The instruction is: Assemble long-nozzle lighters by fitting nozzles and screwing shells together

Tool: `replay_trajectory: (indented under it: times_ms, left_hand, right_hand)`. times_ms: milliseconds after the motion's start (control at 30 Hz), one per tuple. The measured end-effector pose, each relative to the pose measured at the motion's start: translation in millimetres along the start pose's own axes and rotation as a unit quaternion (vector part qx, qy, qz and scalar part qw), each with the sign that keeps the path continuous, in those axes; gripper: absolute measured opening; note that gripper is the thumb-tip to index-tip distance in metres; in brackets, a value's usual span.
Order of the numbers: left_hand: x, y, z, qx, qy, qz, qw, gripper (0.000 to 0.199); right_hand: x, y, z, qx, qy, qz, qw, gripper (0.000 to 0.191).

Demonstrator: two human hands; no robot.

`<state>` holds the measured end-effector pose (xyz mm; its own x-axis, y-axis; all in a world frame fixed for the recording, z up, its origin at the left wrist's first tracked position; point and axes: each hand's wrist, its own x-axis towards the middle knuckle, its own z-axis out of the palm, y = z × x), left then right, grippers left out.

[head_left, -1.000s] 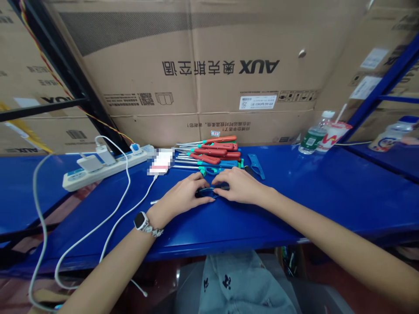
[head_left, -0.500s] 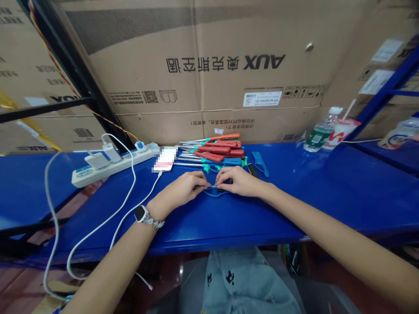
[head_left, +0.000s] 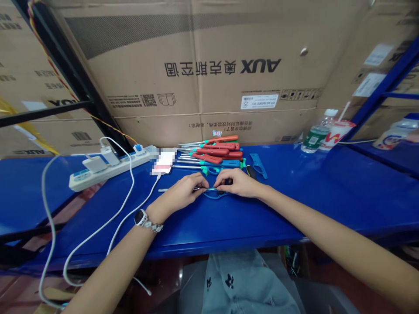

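Observation:
My left hand [head_left: 188, 191] is closed with fingertips pinched at the front part of a blue long-necked lighter [head_left: 214, 196] lying low over the table. The lighter's metal tube [head_left: 163, 190] sticks out beyond my left wrist side. At the lighter's handle, my right hand [head_left: 240, 182] also pinches with thumb and fingers; small parts between the fingertips are hidden. Just behind my right hand lies a screwdriver with a black and yellow handle [head_left: 251, 171]. A loose blue handle shell [head_left: 258, 165] rests to its right.
Several red and blue lighters [head_left: 212, 151] are heaped behind my hands. A charging phone [head_left: 163, 160] and a white power strip [head_left: 111, 168] with cables lie left. A water bottle [head_left: 314, 133] and a paper cup [head_left: 337, 134] stand right, before a cardboard wall [head_left: 137, 52].
The lighter's metal tube now shows left of my left hand. Both hands stay pinched close together, with a slightly wider gap. The view has shifted a little.

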<state>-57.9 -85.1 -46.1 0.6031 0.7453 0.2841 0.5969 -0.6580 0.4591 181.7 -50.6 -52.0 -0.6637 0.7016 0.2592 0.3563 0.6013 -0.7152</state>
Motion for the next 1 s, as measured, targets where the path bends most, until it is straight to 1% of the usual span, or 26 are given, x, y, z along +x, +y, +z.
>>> replay_trajectory:
  times_ms: [133, 300, 433, 567, 667, 767, 900, 933, 1000]
  left_hand:
    - [-1.3, -1.6, 0.5, -0.011, -0.008, 0.003, 1.000, 0.012]
    - [-2.6, -2.1, 2.0, -0.009, 0.003, -0.003, 1.000, 0.010]
    - [-2.2, 0.4, -0.6, -0.003, -0.007, 0.011, 1.000, 0.013]
    - [-2.1, 4.9, -4.2, 0.072, -0.017, 0.026, 0.997, 0.020]
    - [-2.3, 8.2, -4.3, 0.136, -0.022, 0.048, 0.989, 0.024]
    - [-2.3, 11.1, -3.1, 0.175, -0.030, 0.057, 0.982, 0.027]
    - [-1.6, 14.5, -1.7, 0.197, -0.032, 0.052, 0.978, 0.028]
    - [-1.5, 15.2, -1.6, 0.201, -0.030, 0.054, 0.978, 0.029]
    - [-1.2, 16.1, -1.4, 0.208, -0.028, 0.058, 0.976, 0.029]
  right_hand:
    - [-0.9, -1.7, -1.4, 0.001, 0.001, -0.011, 1.000, 0.006]
    - [-2.1, -2.2, -1.2, 0.006, -0.001, -0.014, 1.000, 0.008]
    - [-1.6, -0.9, 0.4, 0.005, 0.000, -0.016, 1.000, 0.008]
    - [-1.0, 1.0, 0.2, -0.025, -0.002, -0.031, 0.999, 0.009]
    - [-1.3, -1.2, -2.8, -0.075, -0.017, -0.059, 0.995, 0.010]
    - [-0.7, -9.3, -6.6, -0.180, -0.051, -0.091, 0.978, 0.013]
    - [2.3, -25.6, -9.0, -0.349, -0.104, -0.116, 0.924, 0.020]
    - [3.1, -29.1, -9.0, -0.375, -0.113, -0.118, 0.912, 0.021]
    - [4.6, -34.0, -8.6, -0.406, -0.123, -0.118, 0.898, 0.022]
